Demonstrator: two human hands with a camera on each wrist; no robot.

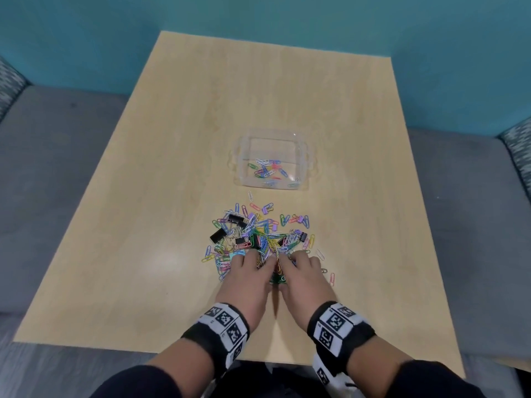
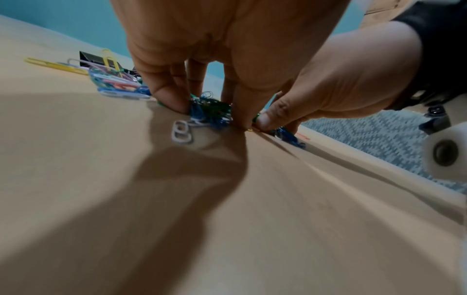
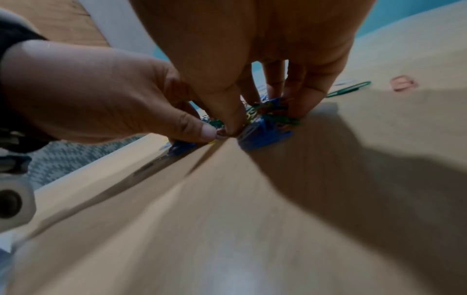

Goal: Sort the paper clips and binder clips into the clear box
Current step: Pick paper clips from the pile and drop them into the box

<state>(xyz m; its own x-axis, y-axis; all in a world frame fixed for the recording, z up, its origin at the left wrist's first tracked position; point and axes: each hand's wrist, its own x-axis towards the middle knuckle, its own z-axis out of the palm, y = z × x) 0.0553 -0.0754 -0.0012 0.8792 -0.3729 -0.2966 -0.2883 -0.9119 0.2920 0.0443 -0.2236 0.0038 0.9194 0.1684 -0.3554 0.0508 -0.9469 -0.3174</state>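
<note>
Your left hand (image 1: pixel 249 278) and right hand (image 1: pixel 298 275) are side by side at the near edge of the pile of clips (image 1: pixel 258 238), thumbs touching, fingers curled down to gather a bunch of paper clips (image 2: pixel 209 112) against the table (image 1: pixel 143 196). The clear box (image 1: pixel 271 160) stands farther out, just beyond the pile, with only a few paper clips lying on its floor.

The bunch you are pinching is a tangle of loose wire, and the wrist views show clips poking out below your fingertips. Lift it too loosely and the lower ones will probably drop on the way to the box. Several black binder clips (image 1: pixel 219 235) lie mixed into the same pile, so a broad scoop could drag them along hooked on the wire and spoil the sorting. Strays such as the pink paper clip (image 1: pixel 332 279) beside your right hand sit toward the table's near edge, where a sweeping wrist could knock them off.
</note>
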